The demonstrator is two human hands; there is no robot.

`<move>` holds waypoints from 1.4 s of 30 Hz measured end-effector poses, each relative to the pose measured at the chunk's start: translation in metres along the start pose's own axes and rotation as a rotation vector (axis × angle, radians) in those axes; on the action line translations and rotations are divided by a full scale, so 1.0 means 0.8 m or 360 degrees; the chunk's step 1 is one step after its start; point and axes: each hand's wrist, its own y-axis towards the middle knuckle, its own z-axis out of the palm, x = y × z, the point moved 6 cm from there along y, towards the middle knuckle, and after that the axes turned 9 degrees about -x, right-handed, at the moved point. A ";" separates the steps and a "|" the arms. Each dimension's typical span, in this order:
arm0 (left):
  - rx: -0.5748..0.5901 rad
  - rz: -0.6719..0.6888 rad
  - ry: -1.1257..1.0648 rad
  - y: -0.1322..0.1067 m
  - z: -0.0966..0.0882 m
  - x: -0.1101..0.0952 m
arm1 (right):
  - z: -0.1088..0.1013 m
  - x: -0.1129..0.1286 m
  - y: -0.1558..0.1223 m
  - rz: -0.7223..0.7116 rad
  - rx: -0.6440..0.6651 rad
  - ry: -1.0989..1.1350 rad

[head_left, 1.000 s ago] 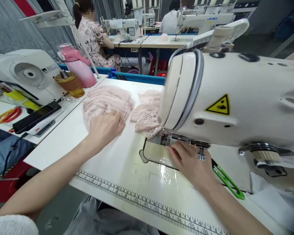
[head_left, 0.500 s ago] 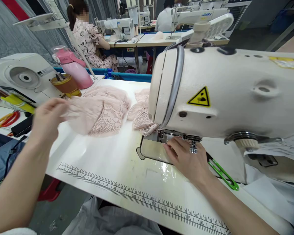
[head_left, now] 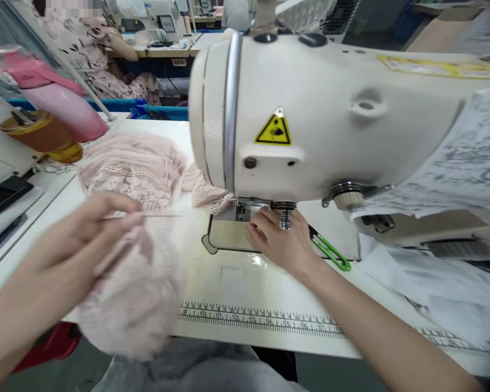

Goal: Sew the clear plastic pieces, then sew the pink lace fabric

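Observation:
Pinched in my left hand [head_left: 81,239] is the edge of a pale pink lace fabric piece [head_left: 130,305], which hangs blurred over the front of the table. My right hand [head_left: 283,237] lies on the bed of the white sewing machine [head_left: 310,125], beside the presser foot [head_left: 242,211]. Its thumb is a little apart from the bent fingers, whose tips are partly hidden by the machine parts; I see nothing held in it. Another pink lace piece [head_left: 210,190] lies behind the needle area. Green-handled thread snips [head_left: 330,253] lie just right of my right hand.
More pink lace fabric [head_left: 134,158] is heaped at the back left. Beyond it stand a pink bottle [head_left: 57,98] and an amber cup [head_left: 44,136] with tools. A printed ruler [head_left: 261,321] runs along the front edge. White cloth [head_left: 424,288] lies right; a person [head_left: 85,49] sits behind.
My left hand has brought the pink lace piece toward me and to the table's front edge. My right hand stays by the presser foot. The view has turned right and down.

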 end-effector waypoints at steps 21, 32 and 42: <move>0.0172 0.1420 0.0411 -0.017 0.178 -0.068 | 0.023 -0.009 -0.016 0.0258 0.0531 0.0183; 0.0207 0.1361 0.0216 0.002 0.176 -0.054 | 0.020 0.000 -0.017 0.0291 0.0414 0.0186; 0.0185 0.1354 0.0182 0.001 0.176 -0.053 | 0.020 0.000 -0.018 0.0194 0.0422 0.0064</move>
